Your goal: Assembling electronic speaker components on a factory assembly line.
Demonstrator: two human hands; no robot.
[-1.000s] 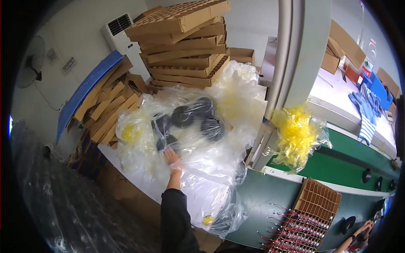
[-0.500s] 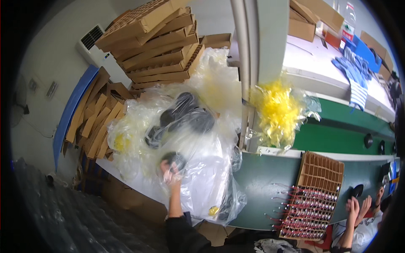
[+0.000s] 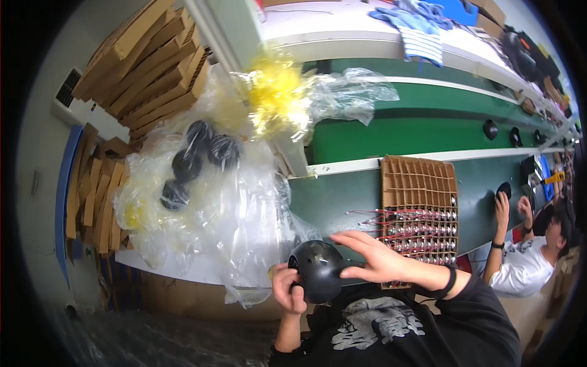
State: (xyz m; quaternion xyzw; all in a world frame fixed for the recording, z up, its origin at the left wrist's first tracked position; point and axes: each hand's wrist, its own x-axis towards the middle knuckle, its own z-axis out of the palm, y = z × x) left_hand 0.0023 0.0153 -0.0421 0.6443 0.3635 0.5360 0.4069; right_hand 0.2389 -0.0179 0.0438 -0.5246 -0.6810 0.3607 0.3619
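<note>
A glossy black round shell (image 3: 319, 269) is in front of my body, at the table's near edge. My left hand (image 3: 288, 290) grips its left side with the fingers curled. My right hand (image 3: 374, 257) is at the shell's right side, fingers stretched out and thumb pointing at its surface; whether it touches is hard to tell. Left of my hands, a heap of clear plastic bags (image 3: 214, 244) lies on the white table, with several more black round shells (image 3: 187, 164) in or under the film.
A cardboard divider tray (image 3: 419, 183) with several small wired parts stands on the dark green bench. Yellow plastic film (image 3: 275, 92) hangs by the post. Stacked cardboard trays (image 3: 147, 67) rise at the far left. A co-worker (image 3: 529, 244) sits at right, one hand on a black part.
My left hand has brought a black shell out of the plastic heap, rightward and close to my body. My right hand has come into view beside it. The view has swung right.
</note>
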